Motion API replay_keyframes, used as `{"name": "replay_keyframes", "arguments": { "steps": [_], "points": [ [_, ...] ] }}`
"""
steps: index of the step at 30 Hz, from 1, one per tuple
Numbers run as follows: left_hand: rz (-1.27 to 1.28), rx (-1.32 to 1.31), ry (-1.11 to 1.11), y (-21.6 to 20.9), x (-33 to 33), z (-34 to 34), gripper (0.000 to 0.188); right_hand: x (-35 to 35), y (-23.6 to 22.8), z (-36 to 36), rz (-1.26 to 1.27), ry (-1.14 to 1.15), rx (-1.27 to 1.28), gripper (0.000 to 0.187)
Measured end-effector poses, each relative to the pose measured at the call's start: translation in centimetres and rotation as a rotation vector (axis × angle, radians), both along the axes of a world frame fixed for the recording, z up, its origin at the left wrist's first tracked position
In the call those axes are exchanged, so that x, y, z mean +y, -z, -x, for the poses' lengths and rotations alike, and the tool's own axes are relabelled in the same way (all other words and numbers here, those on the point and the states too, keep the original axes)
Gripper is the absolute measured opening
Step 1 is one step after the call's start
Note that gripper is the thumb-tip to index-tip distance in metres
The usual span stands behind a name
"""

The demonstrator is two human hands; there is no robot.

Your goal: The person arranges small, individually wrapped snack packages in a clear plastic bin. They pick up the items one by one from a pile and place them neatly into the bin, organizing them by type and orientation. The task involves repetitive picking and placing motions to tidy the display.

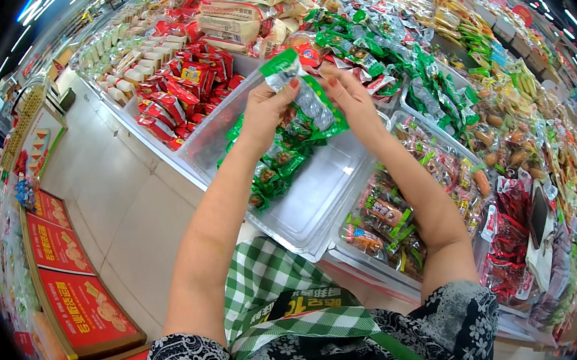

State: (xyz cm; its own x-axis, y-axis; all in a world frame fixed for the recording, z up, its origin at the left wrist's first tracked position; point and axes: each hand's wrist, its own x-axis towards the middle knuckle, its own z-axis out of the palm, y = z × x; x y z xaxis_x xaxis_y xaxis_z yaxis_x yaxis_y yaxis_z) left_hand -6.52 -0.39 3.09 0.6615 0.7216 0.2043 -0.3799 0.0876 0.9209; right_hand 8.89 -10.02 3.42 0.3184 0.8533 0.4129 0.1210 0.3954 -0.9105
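A green-and-silver snack packet (310, 105) is held up over a clear plastic bin (305, 209). My left hand (262, 112) pinches its upper left end between thumb and fingers. At the packet's right edge is my right hand (353, 103), its fingers bent around that side and slightly blurred. Below them, several similar green packets (275, 171) lie in the left and far part of the bin, partly hidden by my left forearm. The near right part of the bin shows its bare bottom.
Left of the bin are small red packets (186, 86). Large cream-and-red bags (244, 7) lie beyond. More green packets (365, 41) are heaped at the far right. Wrapped sausage-like snacks (388, 208) fill the bin at right. A tiled aisle floor (126, 188) runs left beside red display panels (85, 304).
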Motion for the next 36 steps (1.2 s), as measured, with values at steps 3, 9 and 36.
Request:
{"name": "replay_keyframes", "arguments": {
  "steps": [3,9,36],
  "points": [
    [0.055,-0.119,0.026,-0.5,0.0,0.3,0.018,-1.0,-0.7,0.3,0.514,-0.341,0.373,0.055],
    [0.071,-0.122,0.132,-0.8,0.9,0.7,0.030,-1.1,-0.9,-0.8,0.521,-0.577,0.433,0.037],
    [-0.686,1.479,-0.503,2.2,4.2,3.6,0.030,-1.1,1.2,0.8,0.696,-0.780,-0.726,0.057]
  ]
}}
